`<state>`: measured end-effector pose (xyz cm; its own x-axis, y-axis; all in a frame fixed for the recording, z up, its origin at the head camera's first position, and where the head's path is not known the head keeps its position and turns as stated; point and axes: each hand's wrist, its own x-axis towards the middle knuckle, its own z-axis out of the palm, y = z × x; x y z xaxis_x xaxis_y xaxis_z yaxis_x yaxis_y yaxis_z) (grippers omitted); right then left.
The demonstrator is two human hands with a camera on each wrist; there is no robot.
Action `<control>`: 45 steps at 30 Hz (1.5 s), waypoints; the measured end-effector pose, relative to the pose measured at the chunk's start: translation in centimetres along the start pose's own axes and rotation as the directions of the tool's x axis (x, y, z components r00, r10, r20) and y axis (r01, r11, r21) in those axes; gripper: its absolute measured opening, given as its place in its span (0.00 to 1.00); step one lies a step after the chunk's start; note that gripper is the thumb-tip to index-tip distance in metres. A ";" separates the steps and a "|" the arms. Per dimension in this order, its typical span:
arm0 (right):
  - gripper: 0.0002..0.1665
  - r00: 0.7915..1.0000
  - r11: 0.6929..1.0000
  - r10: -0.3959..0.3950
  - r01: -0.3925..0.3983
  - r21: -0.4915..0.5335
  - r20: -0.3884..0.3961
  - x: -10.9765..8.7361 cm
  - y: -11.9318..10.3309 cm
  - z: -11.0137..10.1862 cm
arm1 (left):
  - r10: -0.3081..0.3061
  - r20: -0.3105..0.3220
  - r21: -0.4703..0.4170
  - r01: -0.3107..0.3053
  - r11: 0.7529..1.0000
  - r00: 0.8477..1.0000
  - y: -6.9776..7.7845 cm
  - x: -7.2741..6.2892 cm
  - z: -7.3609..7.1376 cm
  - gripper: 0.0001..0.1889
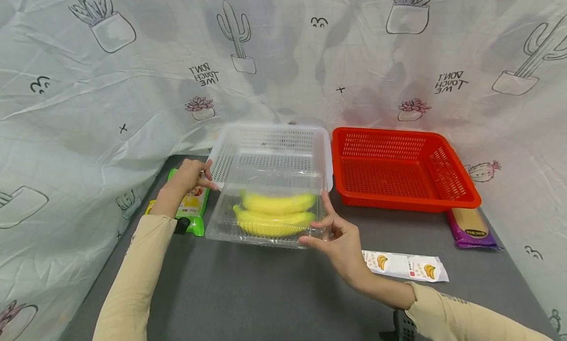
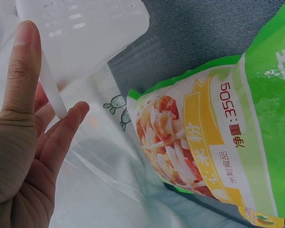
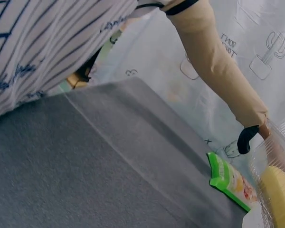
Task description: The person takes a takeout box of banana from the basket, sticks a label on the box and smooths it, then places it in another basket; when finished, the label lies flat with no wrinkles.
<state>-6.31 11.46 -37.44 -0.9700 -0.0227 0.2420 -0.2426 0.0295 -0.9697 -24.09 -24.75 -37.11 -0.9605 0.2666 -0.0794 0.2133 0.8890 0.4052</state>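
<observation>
My right hand (image 1: 347, 247) holds the right front corner of a clear plastic box (image 1: 221, 225), thumb at its front edge. Inside it lie yellow bananas (image 1: 276, 203). The box overlaps the front part of a white basket (image 1: 283, 139) in the head view. At that basket's left side is my left hand (image 1: 188, 176); in the left wrist view the basket's rim (image 2: 54, 92) passes between its thumb and fingers. Close by this hand, a green food packet (image 2: 194, 137) lies on the table. The right wrist view shows the box's ribbed side, while the right hand is out of frame.
Right of the white basket stands a red basket (image 1: 381, 178). A purple-ended packet (image 1: 474, 228) lies partly under its right corner. A white paper strip with banana pictures (image 1: 416, 267) lies near my right forearm. Patterned cloth (image 1: 283, 60) hangs behind the grey table (image 1: 248, 292).
</observation>
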 end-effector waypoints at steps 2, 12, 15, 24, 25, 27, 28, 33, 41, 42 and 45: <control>0.16 1.000 1.000 0.004 -0.004 -0.007 0.008 -0.2 0.0 -0.1 | 0.010 0.002 0.006 -0.010 1.000 1.000 0.0 0.0 0.0 0.12; 0.15 0.999 1.000 0.026 -0.026 0.011 0.042 -1.4 1.1 -0.4 | 0.030 0.007 -0.017 -0.030 0.999 1.000 -0.1 0.0 -0.2 0.12; 0.15 0.999 0.999 -0.003 0.001 0.036 0.050 -2.0 2.2 -0.4 | 0.048 0.000 0.006 -0.048 0.999 0.999 -0.1 0.0 -0.1 0.12; 0.15 0.993 0.992 -0.113 0.111 0.067 0.038 -3.2 6.0 0.2 | 0.015 0.006 -0.019 -0.015 1.000 1.000 0.0 0.0 -0.1 0.13; 0.15 0.991 0.991 -0.124 0.121 0.065 0.041 -3.2 6.5 0.2 | 0.013 0.004 -0.018 -0.013 1.000 1.000 -0.1 0.0 -0.1 0.13; 0.15 0.989 0.989 -0.137 0.134 0.058 0.048 -3.0 7.4 0.3 | 0.017 -0.003 -0.014 -0.017 1.000 1.000 -0.1 0.1 -0.1 0.13; 0.15 0.988 0.989 -0.142 0.139 0.053 0.053 -3.0 7.8 0.3 | 0.022 -0.006 -0.009 -0.022 1.000 1.000 -0.1 0.1 0.0 0.13; 0.15 0.984 0.988 -0.155 0.154 0.019 0.091 -2.7 9.3 0.3 | 0.023 0.006 -0.008 -0.023 1.000 1.000 -0.2 0.1 0.2 0.13; 0.18 0.948 0.981 -0.181 0.191 -0.015 0.261 -2.4 7.9 -0.1 | -0.002 0.024 -0.031 0.002 1.000 1.000 -0.1 0.0 0.1 0.13; 0.19 0.943 0.981 -0.179 0.194 -0.024 0.279 -2.3 7.7 -0.2 | -0.009 0.025 -0.034 0.010 0.999 1.000 -0.1 0.0 0.1 0.13; 0.20 0.934 0.981 -0.167 0.190 -0.045 0.316 -2.1 7.4 -0.5 | -0.020 0.028 -0.031 0.021 0.999 0.999 -0.1 0.1 0.0 0.14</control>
<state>-6.11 12.18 -45.07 -0.8607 -0.3424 0.3768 -0.4231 0.0693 -0.9034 -24.16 -24.81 -37.20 -0.9593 0.2588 -0.1129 0.1873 0.8826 0.4312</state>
